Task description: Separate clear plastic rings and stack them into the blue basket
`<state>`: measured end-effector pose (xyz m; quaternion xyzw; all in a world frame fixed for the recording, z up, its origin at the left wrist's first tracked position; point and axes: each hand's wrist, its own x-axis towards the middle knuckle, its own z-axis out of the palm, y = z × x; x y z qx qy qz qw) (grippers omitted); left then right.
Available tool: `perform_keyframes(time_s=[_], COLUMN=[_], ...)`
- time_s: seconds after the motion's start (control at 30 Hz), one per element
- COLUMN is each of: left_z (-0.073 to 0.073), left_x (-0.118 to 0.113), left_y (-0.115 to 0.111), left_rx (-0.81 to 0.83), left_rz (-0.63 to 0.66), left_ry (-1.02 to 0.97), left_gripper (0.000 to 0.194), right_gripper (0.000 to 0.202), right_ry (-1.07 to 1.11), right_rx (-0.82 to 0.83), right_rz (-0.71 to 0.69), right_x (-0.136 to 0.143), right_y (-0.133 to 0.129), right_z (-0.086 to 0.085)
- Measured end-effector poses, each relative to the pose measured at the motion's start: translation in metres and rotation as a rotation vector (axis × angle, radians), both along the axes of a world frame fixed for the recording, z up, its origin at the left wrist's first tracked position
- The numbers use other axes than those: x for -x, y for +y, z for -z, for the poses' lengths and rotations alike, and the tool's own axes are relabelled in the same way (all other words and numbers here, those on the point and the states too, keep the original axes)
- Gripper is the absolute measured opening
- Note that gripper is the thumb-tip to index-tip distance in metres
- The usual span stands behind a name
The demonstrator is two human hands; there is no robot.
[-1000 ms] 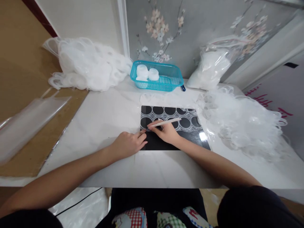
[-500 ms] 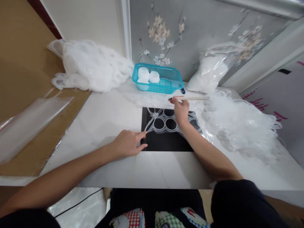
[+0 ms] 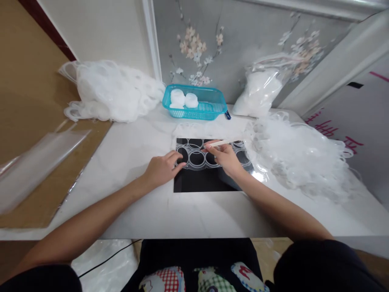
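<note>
On a black mat (image 3: 206,180) lies a clear plastic sheet with rows of round rings (image 3: 197,159). My left hand (image 3: 161,169) rests at the sheet's left end, thumb and forefinger apart, with nothing visible gripped between them. A slim, pale, pen-like tool (image 3: 222,142) is pinched in my right hand (image 3: 226,159). Its tip points left, over the upper row of rings; whether it touches the sheet I cannot tell. My right hand covers part of the rings.
A blue basket (image 3: 212,113) with several white ring stacks (image 3: 178,97) stands behind the mat. Piles of clear plastic lie left (image 3: 112,91) and right (image 3: 300,154). A filled clear bag (image 3: 258,91) leans near the wall. A plastic sleeve (image 3: 45,162) lies on brown board at left.
My right hand has come down and left with the tool, from behind the mat to over the rings. A thin loose strip near my left fingers no longer shows; that hand has shifted slightly up.
</note>
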<state>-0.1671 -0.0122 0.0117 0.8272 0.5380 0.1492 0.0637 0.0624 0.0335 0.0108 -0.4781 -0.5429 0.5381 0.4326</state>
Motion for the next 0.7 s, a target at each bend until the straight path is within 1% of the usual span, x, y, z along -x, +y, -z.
perform_keyframes(time_s=[0.03, 0.1, 0.13, 0.17, 0.23, 0.3, 0.37, 0.43, 0.53, 0.6, 0.7], left_z=[-0.003, -0.010, -0.012, -0.013, -0.013, -0.009, -0.005, -0.002, -0.002, -0.004, -0.008], left_x=[-0.001, -0.003, -0.005, -0.006, -0.008, -0.007, -0.004, 0.001, 0.009, 0.015, 0.022], left_y=[0.006, 0.019, 0.025, 0.031, 0.042, 0.051, 0.058, 0.064, 0.072, 0.076, 0.079], left_rx=[0.012, 0.044, 0.064, 0.084, 0.116, 0.152, 0.197, 0.230, 0.279, 0.340, 0.445], left_rz=[-0.049, -0.120, -0.135, -0.135, -0.105, -0.083, -0.097, -0.131, -0.162, -0.195, -0.256], left_ry=[-0.032, -0.070, -0.074, -0.069, -0.069, -0.175, -0.342, -0.482, -0.624, -0.752, -0.962], left_gripper=[0.029, 0.042, 0.049, 0.049, 0.034, 0.021, 0.015, 0.009, 0.010, 0.014, 0.019], right_gripper=[0.036, 0.035, 0.035, 0.034, 0.034, 0.036, 0.039, 0.041, 0.038, 0.034, 0.027], right_ry=[0.010, 0.008, -0.004, -0.020, -0.042, -0.035, -0.003, 0.026, 0.030, 0.011, -0.023], right_rx=[-0.024, -0.100, -0.147, -0.194, -0.263, -0.274, -0.223, -0.125, -0.019, -0.018, -0.080], right_rz=[-0.033, -0.077, -0.092, -0.105, -0.124, -0.137, -0.134, -0.149, -0.207, -0.231, -0.263], right_x=[0.004, 0.012, 0.015, 0.017, 0.021, 0.023, 0.023, 0.023, 0.025, 0.028, 0.031], right_y=[0.000, 0.000, -0.001, -0.001, -0.001, -0.001, -0.002, -0.004, -0.007, -0.009, -0.011], right_z=[-0.003, -0.010, -0.013, -0.016, -0.021, -0.021, -0.017, -0.009, 0.008, 0.018, 0.028])
